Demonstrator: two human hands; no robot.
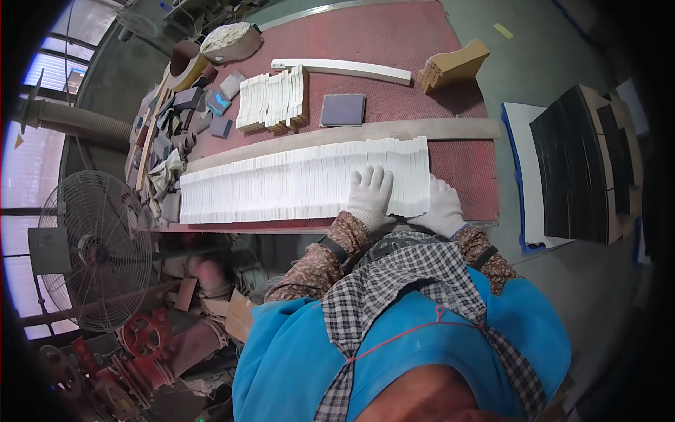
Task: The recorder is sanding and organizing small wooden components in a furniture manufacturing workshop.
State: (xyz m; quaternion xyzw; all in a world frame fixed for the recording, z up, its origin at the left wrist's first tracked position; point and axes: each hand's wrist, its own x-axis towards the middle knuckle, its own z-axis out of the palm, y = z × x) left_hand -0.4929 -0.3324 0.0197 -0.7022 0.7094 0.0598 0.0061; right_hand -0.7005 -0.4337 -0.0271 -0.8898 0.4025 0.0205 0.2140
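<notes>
A long row of thin white moulding-like strips (pixel 281 184), packed side by side, lies along the near edge of the red table. My left hand (pixel 370 193), in a white knit glove, rests flat on top of the row toward its right end, fingers stretched out. At the right end of the row, my gloved right hand (pixel 444 208) lies against the last strips with its fingers extended. Behind the row runs a long greyish bar (pixel 337 136). A purple-grey sanding pad (pixel 343 110) lies beyond that bar.
A smaller bundle of white strips (pixel 273 98), a long white curved piece (pixel 344 69) and a stack of tan shaped pieces (pixel 453 65) are farther back on the table (pixel 351 32). Abrasive scraps (pixel 190 105) clutter its left side. A fan (pixel 98 250) stands left; stacked dark panels (pixel 573 165) stand right.
</notes>
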